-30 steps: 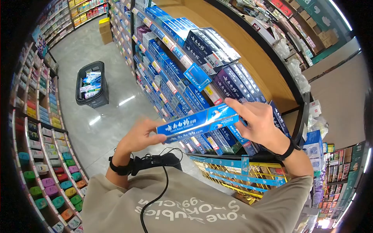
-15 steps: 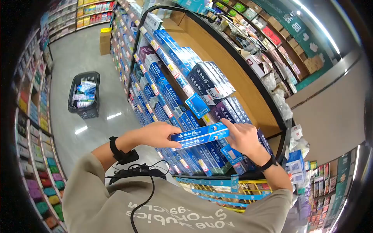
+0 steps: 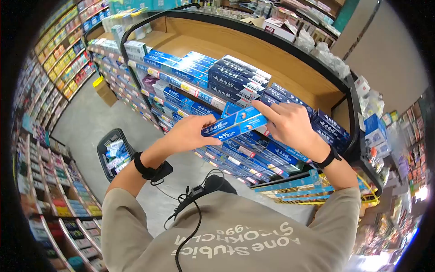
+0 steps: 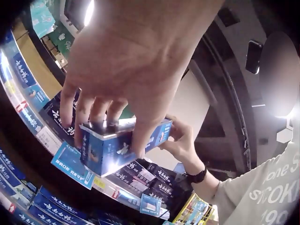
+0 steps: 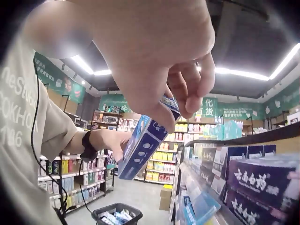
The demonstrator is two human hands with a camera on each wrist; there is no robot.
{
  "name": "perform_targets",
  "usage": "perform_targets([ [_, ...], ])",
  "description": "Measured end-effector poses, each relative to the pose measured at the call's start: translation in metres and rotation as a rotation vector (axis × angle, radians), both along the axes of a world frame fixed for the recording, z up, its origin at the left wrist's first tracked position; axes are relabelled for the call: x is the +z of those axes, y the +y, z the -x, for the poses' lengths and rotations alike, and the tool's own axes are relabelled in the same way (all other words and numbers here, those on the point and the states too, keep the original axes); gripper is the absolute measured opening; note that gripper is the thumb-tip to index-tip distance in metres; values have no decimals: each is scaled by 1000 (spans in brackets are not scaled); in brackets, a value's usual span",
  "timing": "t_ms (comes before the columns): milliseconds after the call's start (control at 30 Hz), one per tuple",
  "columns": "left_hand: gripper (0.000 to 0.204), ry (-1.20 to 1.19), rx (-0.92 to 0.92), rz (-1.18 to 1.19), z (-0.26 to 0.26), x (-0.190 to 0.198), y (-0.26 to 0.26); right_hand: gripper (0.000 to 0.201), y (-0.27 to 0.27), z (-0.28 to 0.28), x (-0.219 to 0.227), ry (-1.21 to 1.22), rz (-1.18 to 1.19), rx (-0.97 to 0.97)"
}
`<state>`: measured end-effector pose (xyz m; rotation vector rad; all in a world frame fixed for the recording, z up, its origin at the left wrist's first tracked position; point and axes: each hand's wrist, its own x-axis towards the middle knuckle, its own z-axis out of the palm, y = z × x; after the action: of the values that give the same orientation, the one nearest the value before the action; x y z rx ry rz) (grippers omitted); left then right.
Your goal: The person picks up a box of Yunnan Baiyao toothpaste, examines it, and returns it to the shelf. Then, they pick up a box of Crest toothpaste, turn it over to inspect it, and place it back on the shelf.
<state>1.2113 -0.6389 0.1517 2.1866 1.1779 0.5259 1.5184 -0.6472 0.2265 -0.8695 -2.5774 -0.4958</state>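
A blue toothpaste box [image 3: 235, 123] is held level between both hands, in front of the shelf. The left hand [image 3: 189, 133] pinches its left end between thumb and fingers. At the other end, the right hand [image 3: 290, 124] grips with thumb and fingers. In the left wrist view the left hand [image 4: 124, 61] spans the box [image 4: 112, 147], its thumb on the near face. The right wrist view has the right hand [image 5: 159, 56] over the upper end of the box [image 5: 145, 143], with the left hand [image 5: 112, 140] at the lower end.
Stacked dark blue boxes [image 3: 238, 77] and lighter blue boxes [image 3: 179, 65] fill the shelf behind the hands. A dark basket [image 3: 103, 149] with several packages stands on the floor at the left. Yellow wire racks [image 3: 290, 195] sit below the shelf; a cable hangs over the shirt.
The view has swung toward the shelf, and the basket appears lower. The left hand, blurred near the box's end earlier, now grips it; the box stays between both hands.
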Motion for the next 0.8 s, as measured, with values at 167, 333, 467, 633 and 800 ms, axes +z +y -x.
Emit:
perform_targets([
  [167, 49, -21, 21, -169, 1, 28, 33, 72, 20, 37, -1, 233, -40, -104],
  [333, 41, 71, 30, -391, 45, 87, 110, 61, 41, 58, -10, 714, 47, -287],
  [467, 41, 241, -79, -425, 75, 122, 177, 44, 69, 65, -37, 864, -5, -173],
  [633, 45, 477, -254, -404, 81, 97, 242, 41, 107, 87, -51, 885, 125, -243],
  [800, 51, 473, -341, -335, 96, 57, 283, 51, 131, 100, -79, 510, 121, -576],
])
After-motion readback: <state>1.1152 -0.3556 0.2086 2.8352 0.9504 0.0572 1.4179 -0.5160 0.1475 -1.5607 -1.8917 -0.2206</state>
